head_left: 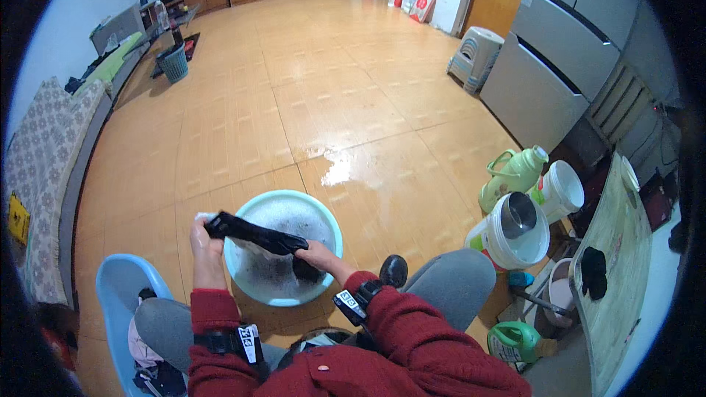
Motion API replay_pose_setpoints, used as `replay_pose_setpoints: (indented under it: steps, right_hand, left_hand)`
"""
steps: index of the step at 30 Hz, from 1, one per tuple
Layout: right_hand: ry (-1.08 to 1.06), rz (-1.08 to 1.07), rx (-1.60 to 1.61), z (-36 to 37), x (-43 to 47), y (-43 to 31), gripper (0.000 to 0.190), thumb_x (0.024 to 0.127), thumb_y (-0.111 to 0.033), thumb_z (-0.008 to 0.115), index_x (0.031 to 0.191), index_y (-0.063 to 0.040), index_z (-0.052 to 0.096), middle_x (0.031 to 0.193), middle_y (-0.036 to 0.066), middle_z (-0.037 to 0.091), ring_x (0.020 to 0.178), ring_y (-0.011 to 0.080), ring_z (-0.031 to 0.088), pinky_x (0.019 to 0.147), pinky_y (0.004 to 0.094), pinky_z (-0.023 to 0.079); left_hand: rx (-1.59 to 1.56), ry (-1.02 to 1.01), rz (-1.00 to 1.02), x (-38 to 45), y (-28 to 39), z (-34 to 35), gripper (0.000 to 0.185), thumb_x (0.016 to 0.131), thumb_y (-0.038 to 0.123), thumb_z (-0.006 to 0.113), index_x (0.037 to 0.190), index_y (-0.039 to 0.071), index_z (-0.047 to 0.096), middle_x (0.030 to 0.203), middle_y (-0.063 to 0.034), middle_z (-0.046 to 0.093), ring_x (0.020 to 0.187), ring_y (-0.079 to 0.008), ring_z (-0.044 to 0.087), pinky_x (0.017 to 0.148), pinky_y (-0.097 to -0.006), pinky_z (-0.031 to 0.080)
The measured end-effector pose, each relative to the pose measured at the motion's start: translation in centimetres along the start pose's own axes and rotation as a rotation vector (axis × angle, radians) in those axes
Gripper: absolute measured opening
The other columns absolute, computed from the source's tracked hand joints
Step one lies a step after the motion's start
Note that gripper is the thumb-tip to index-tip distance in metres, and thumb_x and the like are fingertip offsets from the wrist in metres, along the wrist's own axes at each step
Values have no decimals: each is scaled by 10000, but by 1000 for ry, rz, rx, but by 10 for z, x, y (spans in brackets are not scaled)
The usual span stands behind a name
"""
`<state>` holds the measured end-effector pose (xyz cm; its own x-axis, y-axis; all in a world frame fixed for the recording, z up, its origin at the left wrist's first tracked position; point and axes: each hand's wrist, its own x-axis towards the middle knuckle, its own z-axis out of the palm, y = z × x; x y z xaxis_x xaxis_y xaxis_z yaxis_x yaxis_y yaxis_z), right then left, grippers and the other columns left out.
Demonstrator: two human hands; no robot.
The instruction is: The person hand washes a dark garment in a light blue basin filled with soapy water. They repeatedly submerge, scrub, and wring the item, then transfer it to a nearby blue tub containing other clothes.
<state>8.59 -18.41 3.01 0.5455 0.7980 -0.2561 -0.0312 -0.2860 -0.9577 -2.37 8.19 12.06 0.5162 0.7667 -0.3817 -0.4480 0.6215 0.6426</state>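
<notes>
A wet black cloth (pixel 253 234) is stretched over a light-green plastic basin (pixel 338 226) of sudsy water. My left hand (pixel 207 240) grips its left end, just outside the basin's rim, with white foam at the fingertips. My right hand (pixel 320 258) grips the cloth over the right part of the basin. Below that hand, more dark fabric (pixel 305 271) hangs or lies in the suds; whether it is the same piece I cannot tell.
A blue plastic tub (pixel 118 286) with clothes stands at my left. To the right are a green thermos flask (pixel 513 179), white buckets (pixel 507 231), a green detergent jug (pixel 515 341) and a table (pixel 620 253) bearing a black item. Water wets the floor (pixel 353 168) beyond the basin.
</notes>
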Motion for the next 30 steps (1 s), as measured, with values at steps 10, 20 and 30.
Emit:
replay_pose_setpoints:
  steps: [10,20,30]
  right_hand:
    - [164,46,-522,12,2,2,384,753,-222,579,1046,-9,450,912,256,597,878,413,574,769,470,451]
    - [220,92,-953,33,23,33,420,822,-129,455,1229,-52,388,902,199,611,773,369,613,666,494,472]
    - [109,229,-1111,42,46,56,416,857,-157,413,1271,-121,417,886,158,627,790,319,625,682,484,463]
  left_hand:
    - [1673,-107,636,-26,-98,-40,340,753,73,523,1089,31,492,932,-235,569,870,-413,550,780,-464,437]
    - [2188,-552,363,-44,-150,-58,746,683,145,644,1359,161,327,1481,-130,62,1343,-363,115,951,-622,290]
    - [2314,-598,120,-35,-174,-65,636,668,263,672,1268,200,473,1471,-83,149,1352,-354,64,949,-693,198]
